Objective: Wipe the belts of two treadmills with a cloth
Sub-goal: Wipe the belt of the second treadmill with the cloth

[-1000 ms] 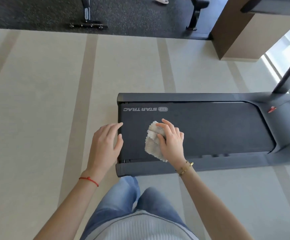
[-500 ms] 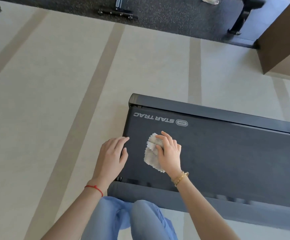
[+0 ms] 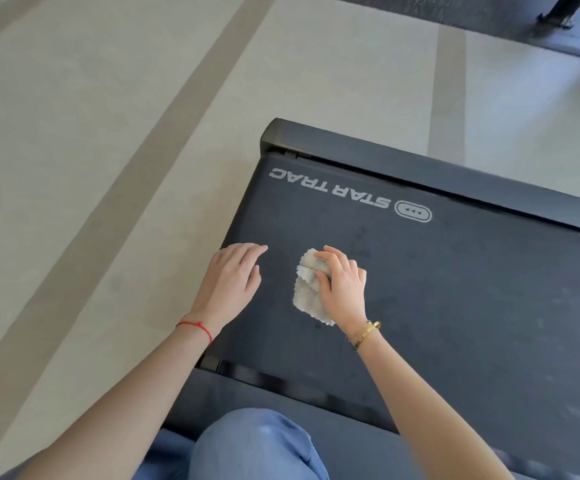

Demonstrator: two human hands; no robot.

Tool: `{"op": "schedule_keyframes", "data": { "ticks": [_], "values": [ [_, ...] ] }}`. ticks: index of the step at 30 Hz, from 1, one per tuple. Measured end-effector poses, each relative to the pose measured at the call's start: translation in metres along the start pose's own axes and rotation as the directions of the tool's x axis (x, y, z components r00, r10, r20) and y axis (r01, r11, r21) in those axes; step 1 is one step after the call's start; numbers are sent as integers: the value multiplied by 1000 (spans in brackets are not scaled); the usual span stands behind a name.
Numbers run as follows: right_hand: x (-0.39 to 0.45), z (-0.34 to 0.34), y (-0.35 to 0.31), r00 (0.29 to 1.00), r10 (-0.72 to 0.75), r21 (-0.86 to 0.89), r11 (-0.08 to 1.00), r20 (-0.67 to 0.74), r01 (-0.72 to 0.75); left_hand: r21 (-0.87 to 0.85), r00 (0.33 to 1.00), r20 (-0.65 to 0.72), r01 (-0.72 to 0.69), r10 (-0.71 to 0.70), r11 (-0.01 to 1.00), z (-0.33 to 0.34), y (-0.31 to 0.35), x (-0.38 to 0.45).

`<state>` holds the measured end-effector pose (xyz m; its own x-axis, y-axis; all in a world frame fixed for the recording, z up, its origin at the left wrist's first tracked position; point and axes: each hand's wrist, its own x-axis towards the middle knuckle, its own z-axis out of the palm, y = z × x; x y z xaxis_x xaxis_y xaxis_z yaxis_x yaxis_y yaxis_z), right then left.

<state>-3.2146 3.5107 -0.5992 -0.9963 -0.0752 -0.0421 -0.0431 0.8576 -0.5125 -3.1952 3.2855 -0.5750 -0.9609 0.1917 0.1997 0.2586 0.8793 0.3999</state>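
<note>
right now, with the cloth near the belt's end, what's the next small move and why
Probably slide the right hand and the cloth rightward along the belt. The cloth sits near the belt's left end, with a long dark stretch beyond it. The left hand rests flat by the edge as a brace.

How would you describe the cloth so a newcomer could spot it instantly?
Find the dark treadmill belt with white STAR TRAC lettering. Near its end, the right hand presses a small crumpled cloth onto it. It is the only pale, fuzzy, zigzag-edged thing on the black surface.
</note>
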Motion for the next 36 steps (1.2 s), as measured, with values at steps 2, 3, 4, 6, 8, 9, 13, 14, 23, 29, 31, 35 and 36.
{"op": "schedule_keyframes", "data": {
  "ticks": [2,3,4,6,8,9,13,14,23,29,31,35,36],
  "values": [
    [-4,21,21,1000,-21,-16,1000,7,22,14,1000,7,7,-7,1000,28,-10,-6],
    [-4,26,27,999,-37,-32,999,7,37,20,1000,16,12,-12,1000,34,-14,-7],
    [-6,31,35,998,-58,-56,997,5,58,37,1000,14,9,-9,999,42,-17,-11],
    [-12,39,50,997,-79,-92,993,11,80,55,1000,17,8,-9,998,57,-20,-18],
    [-18,44,63,994,-107,-98,989,22,109,58,999,26,19,-21,998,69,-21,-25],
    [-22,46,67,990,-137,-99,985,26,139,61,999,24,31,-33,998,73,-20,-29],
    [-29,50,78,943,-313,-144,934,116,328,72,997,23,73,-75,995,85,-19,-40],
    [-27,52,78,928,-337,-145,922,158,359,80,996,23,80,-82,994,88,-20,-41],
    [-12,79,87,904,-310,-333,853,295,401,161,982,87,152,-167,975,107,-28,-35],
    [60,80,70,994,-1,-249,968,108,27,202,963,114,218,-244,955,114,-33,-17],
    [55,88,55,989,-53,-226,971,139,84,206,961,99,235,-260,950,116,-35,-9],
    [4,95,56,887,-356,-199,885,293,421,225,964,89,225,-250,948,124,-36,7],
    [0,92,66,869,-388,-206,864,308,459,225,965,89,223,-248,948,127,-35,10]
  ]
}}
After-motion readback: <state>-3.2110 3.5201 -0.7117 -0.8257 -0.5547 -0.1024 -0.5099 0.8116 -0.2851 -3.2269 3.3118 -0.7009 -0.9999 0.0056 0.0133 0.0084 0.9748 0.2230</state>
